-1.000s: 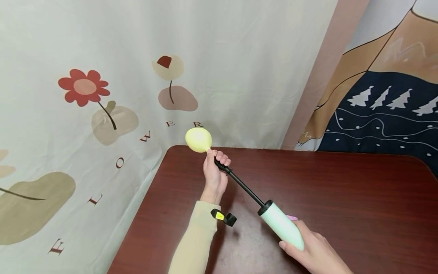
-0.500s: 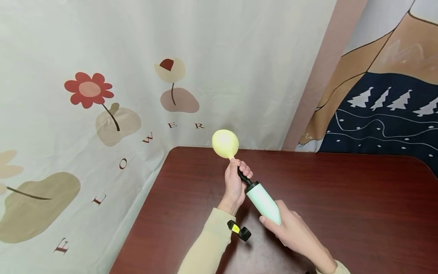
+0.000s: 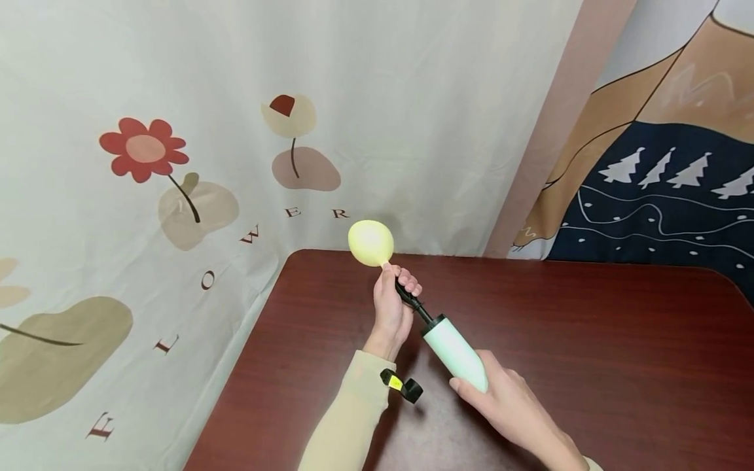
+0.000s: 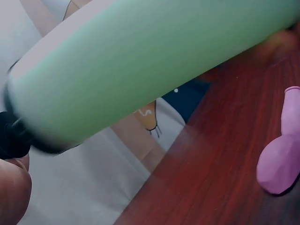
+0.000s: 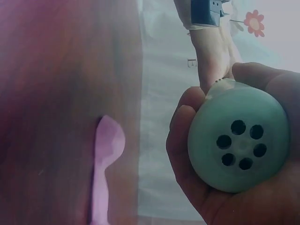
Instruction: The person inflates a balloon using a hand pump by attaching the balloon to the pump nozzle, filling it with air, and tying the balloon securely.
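Note:
A small yellow balloon, partly inflated, sits on the nozzle of a hand pump above the far left part of the dark red table. My left hand grips the balloon's neck and the pump's black nozzle end. My right hand holds the pale green pump barrel from behind; in the right wrist view its fingers wrap the barrel's holed end cap. A short length of black rod shows between nozzle and barrel. The barrel fills the left wrist view.
A limp pink balloon lies on the table under the pump, also seen as the pink balloon in the right wrist view. A floral curtain hangs behind and left of the table; a patterned hanging is at the right.
Over the last second the barrel slid in along the rod toward my left hand, then drew back a little. The yellow balloon and both hands shifted right, then slightly left.

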A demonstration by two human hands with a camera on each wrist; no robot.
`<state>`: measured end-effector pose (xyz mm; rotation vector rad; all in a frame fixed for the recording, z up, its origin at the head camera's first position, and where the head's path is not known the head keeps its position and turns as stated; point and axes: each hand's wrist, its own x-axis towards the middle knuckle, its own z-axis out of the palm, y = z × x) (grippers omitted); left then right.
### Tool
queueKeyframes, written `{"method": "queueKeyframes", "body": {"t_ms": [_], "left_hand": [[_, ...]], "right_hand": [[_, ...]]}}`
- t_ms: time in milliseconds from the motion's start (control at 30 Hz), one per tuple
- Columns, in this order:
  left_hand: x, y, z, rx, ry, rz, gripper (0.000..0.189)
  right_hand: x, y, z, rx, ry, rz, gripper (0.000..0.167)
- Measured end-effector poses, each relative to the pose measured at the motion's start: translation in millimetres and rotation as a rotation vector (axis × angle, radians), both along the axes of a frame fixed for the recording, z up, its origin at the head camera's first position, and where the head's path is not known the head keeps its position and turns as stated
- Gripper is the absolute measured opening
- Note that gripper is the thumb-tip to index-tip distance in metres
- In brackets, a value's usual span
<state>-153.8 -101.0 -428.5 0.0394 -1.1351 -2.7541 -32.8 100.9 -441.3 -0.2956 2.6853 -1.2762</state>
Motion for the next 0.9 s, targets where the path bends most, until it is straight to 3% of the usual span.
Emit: {"method": "queueKeyframes", "body": {"t_ms": [267, 400, 567, 733, 900], "left_hand": [[-11.0, -20.2, 7.6, 0.078, 0.010, 0.052, 0.037], [-15.4, -31.2, 8.8, 0.109, 0.025, 0.092, 0.037], [-12.4, -31.6, 7.8, 0.087, 0.009, 0.087, 0.037], [-7.1, -20.0, 2.9, 0.071, -0.009, 0.066, 0.038], [-1.0, -4.0, -1.6, 0.046, 0.006, 0.050, 0.036]], "right_hand": [[15.9, 26.3, -2.3, 0.079, -0.156, 0.028, 0.064], [20.7, 38.4, -6.2, 0.125, -0.182, 0.044, 0.075], [21.5, 40.7, -9.6, 0.134, -0.174, 0.057, 0.078], [15.8, 31.3, -9.3, 0.105, -0.139, 0.064, 0.066], [4.8, 16.1, -7.9, 0.077, -0.047, 0.046, 0.056]]}}
